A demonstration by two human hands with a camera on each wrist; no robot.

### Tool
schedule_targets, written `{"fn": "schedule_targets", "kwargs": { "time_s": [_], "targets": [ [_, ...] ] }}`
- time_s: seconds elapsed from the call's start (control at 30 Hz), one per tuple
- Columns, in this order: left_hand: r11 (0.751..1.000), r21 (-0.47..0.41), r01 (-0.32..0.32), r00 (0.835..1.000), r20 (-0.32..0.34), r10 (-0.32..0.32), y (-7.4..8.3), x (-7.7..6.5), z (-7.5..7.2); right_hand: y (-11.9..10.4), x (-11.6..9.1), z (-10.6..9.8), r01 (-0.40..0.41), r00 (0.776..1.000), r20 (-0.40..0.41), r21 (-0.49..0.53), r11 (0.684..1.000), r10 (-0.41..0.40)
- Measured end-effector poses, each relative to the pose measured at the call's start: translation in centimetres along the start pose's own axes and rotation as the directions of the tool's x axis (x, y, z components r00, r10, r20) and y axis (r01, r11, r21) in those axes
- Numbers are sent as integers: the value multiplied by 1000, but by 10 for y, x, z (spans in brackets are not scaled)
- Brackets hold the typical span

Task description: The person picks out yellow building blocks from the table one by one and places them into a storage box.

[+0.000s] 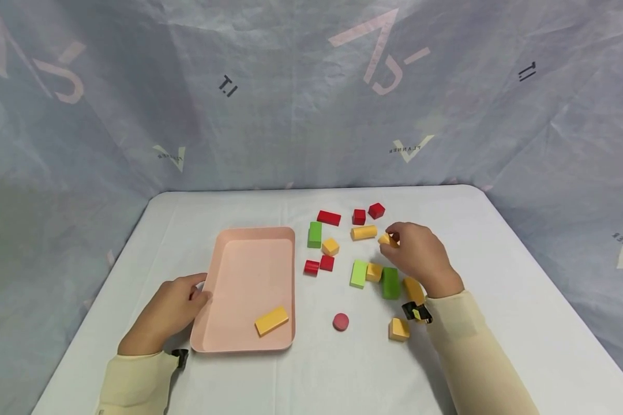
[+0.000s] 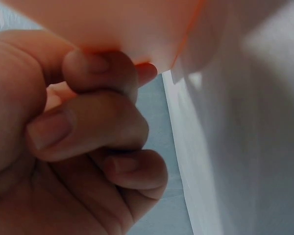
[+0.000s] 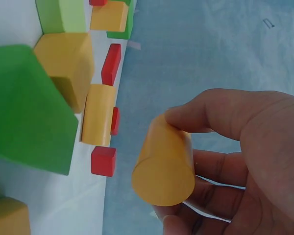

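My left hand (image 1: pixel 173 308) grips the left edge of a shallow pink tray (image 1: pixel 246 271); in the left wrist view its fingers (image 2: pixel 112 120) are curled under the rim. One yellow rectangular block (image 1: pixel 271 321) lies inside the tray, near its lower right corner. Over the right side of the table, my right hand (image 1: pixel 423 253) pinches a yellow cylinder block (image 3: pixel 164 169) between thumb and fingers. The right wrist view shows the cylinder's round end, held off the tabletop. A second yellow cylinder (image 1: pixel 364 233) lies just left of that hand.
Red blocks (image 1: pixel 329 218) lie at the back, with green (image 1: pixel 315 235) and yellow blocks (image 1: pixel 330 247) nearer. A dark green block (image 1: pixel 391 283) sits below the right hand. A red disc (image 1: pixel 341 321) and a yellow block (image 1: pixel 398 329) lie toward the front. Grey printed cloth (image 1: pixel 291 115) hangs behind.
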State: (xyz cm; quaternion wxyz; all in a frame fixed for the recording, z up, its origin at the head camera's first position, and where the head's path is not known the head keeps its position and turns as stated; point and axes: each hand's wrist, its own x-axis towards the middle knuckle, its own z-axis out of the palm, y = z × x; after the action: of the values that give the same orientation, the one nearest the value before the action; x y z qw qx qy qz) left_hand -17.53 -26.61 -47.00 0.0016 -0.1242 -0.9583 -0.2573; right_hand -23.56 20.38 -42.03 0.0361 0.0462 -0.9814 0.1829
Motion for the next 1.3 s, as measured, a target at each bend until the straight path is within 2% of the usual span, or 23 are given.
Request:
{"fn": "schedule_targets", "kwargs": {
  "time_s": [0.3,0.8,1.03,1.3],
  "targets": [
    [1000,6,-12,1000,-6,12,-1,0,0,-10,-3,-3,21,999,-26,9,1000,-21],
    [1000,1,0,1000,2,0,-2,0,2,-23,-7,-9,117,992,-39,34,993,-116],
    [1000,4,-3,1000,1,3,0,0,1,-34,-12,-7,181,982,-59,30,983,-179],
    [1000,8,3,1000,8,-3,0,0,1,-47,-15,2,281,956,-81,-12,960,-281]
  ]
}}
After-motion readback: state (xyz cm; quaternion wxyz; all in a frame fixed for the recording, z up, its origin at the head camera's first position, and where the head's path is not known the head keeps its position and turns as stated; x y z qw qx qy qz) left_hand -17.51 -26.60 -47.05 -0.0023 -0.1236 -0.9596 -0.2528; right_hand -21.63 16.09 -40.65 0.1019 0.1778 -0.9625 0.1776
